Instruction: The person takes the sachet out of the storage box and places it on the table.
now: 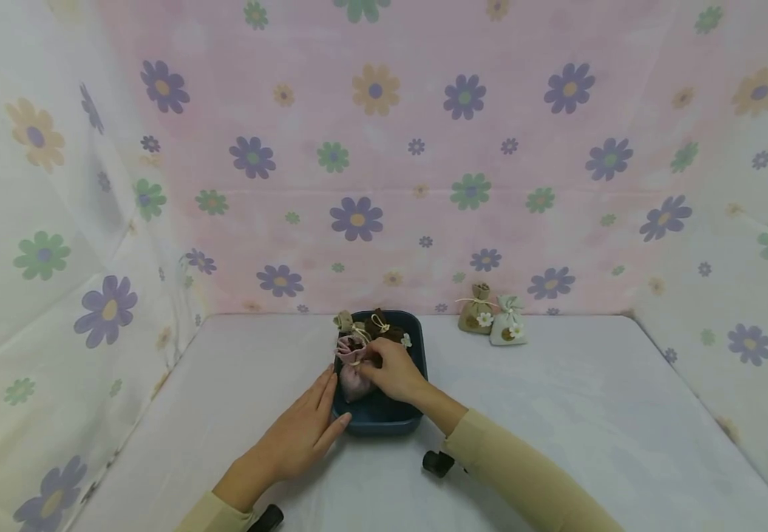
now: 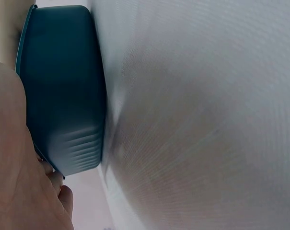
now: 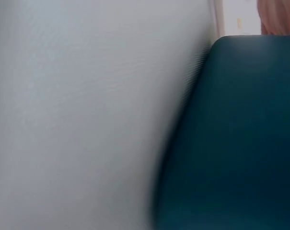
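A dark teal tub [image 1: 384, 427] stands on the white table with small drawstring pouches in it. My right hand [image 1: 395, 371] reaches over the tub and pinches a pink pouch [image 1: 355, 384] near its tied neck. Behind that pouch, in the tub's far part, are a brown pouch [image 1: 378, 325] and a tan pouch [image 1: 344, 321]. My left hand [image 1: 300, 428] lies along the tub's left side, its fingers straight and touching the rim. In the left wrist view this hand [image 2: 20, 158] overlaps the tub's outer wall [image 2: 63, 81]. The right wrist view shows the tub wall [image 3: 240, 134], but not the pouch.
To the right at the table's back edge, a tan pouch [image 1: 474, 316] and a pale green pouch [image 1: 508, 325] stand side by side, each with a white flower. Flower-printed cloth walls [image 1: 417, 170] enclose the back and sides of the white table [image 1: 556, 414].
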Demonstrator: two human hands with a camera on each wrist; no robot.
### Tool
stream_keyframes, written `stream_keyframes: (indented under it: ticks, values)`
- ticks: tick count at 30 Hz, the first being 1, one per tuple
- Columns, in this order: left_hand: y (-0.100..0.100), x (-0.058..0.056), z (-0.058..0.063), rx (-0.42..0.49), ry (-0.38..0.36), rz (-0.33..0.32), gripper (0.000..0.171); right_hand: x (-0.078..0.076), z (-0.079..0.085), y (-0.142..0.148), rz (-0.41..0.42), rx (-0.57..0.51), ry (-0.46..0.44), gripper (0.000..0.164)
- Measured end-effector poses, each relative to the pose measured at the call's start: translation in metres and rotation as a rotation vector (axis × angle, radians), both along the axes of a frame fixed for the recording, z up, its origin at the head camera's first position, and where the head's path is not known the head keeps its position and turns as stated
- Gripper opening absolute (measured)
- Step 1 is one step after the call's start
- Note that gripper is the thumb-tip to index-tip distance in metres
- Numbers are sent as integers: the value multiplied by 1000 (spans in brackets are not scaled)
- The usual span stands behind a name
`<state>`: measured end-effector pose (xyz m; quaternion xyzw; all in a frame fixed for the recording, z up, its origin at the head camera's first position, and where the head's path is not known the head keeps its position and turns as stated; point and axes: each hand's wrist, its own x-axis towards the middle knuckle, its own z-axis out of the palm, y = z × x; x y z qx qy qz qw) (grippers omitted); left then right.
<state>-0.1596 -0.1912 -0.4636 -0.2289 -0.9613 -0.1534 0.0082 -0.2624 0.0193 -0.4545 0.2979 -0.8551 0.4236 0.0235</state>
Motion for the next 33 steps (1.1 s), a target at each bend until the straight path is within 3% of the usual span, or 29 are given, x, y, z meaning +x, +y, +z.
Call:
stream_keyframes:
  ticks: [12, 21, 33]
  values:
    - [0, -1, -5, 15, 10, 16, 83, 11, 21, 19, -13, -70, 36, 12]
    - [1, 1, -7, 13, 12, 17, 80, 22, 34, 37, 27, -123, 13, 10]
    - [1, 0, -8, 22, 49, 8, 80, 20, 52, 67, -5, -124, 5, 9]
